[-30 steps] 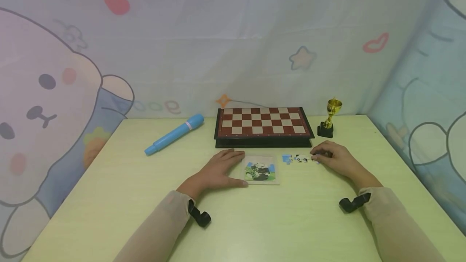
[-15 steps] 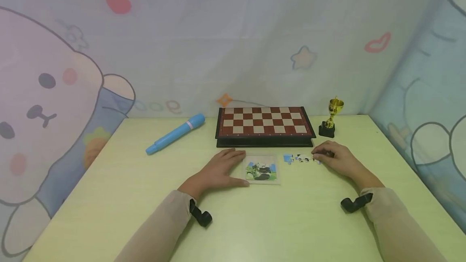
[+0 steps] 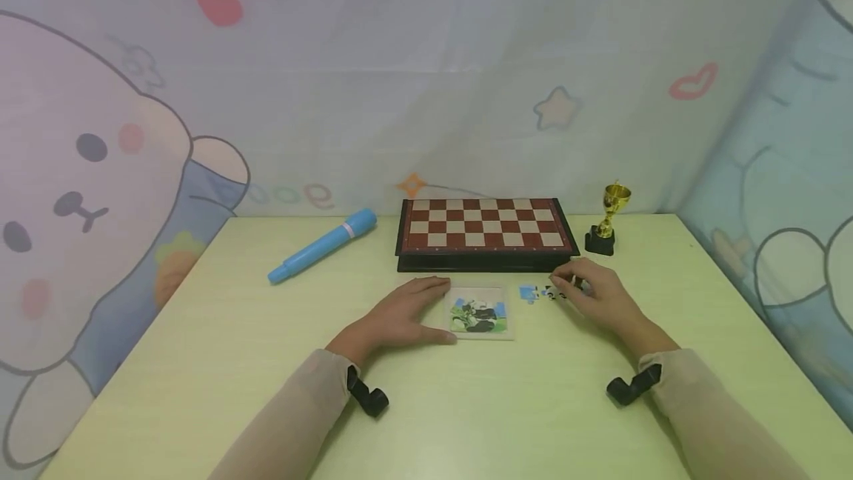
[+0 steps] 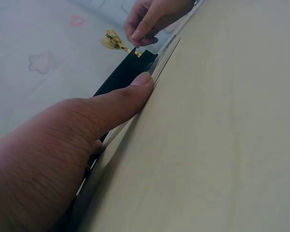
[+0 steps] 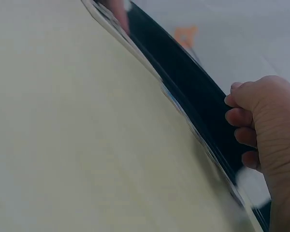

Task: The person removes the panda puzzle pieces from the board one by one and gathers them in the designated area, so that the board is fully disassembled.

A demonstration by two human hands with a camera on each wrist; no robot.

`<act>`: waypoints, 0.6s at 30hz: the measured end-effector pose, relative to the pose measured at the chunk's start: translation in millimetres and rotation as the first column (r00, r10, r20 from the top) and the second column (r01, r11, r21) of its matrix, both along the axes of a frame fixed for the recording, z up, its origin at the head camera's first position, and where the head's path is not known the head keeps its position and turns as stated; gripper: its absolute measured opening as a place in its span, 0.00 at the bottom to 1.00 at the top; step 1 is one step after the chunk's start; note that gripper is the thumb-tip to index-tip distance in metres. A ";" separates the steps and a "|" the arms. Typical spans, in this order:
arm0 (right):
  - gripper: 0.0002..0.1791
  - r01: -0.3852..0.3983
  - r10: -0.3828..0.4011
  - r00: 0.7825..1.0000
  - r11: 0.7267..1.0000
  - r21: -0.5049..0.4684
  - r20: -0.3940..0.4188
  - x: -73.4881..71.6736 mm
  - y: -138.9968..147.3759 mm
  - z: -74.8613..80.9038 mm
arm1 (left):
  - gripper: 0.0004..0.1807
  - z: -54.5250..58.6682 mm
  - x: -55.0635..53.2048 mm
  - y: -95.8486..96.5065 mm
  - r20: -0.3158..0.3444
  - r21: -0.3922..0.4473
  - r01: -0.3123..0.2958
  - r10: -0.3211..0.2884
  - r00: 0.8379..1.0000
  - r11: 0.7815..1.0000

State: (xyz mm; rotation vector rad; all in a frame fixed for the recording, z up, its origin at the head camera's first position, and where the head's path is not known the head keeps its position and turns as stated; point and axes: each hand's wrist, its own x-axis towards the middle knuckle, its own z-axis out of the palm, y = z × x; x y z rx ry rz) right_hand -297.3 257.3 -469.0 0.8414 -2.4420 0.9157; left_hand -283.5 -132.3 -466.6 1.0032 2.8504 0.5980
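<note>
Before cartoon cloth [image 3: 373, 80], a table [image 3: 506, 406] bears puzzle pieces [image 3: 528, 293].

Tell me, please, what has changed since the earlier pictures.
The right hand has moved left, toward the tray, its fingertips over the puzzle pieces; whether it holds one, I cannot tell. The left hand stays at the tray's edge; the chessboard and trophy look unmoved.

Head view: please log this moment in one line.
left grip: at left edge of puzzle tray; right grip: raised by puzzle pieces; right hold: unclear
</note>
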 end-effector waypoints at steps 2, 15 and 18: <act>0.07 -0.090 0.090 0.996 0.996 0.000 -0.026 1.4 -18.1 -0.6 | 0.57 -0.3 0.1 -0.2 -0.002 -0.005 0.001 -0.001 1.000 1.000; 0.18 -0.204 0.193 0.978 0.968 0.148 0.082 -1.5 -117.1 -2.9 | 0.57 2.3 1.0 0.4 -0.011 -0.012 -0.006 0.006 1.000 1.000; 0.20 -0.186 0.176 0.982 0.964 0.192 0.068 -4.1 -127.9 -3.0 | 0.57 2.7 1.6 0.2 -0.007 -0.014 -0.005 0.005 1.000 1.000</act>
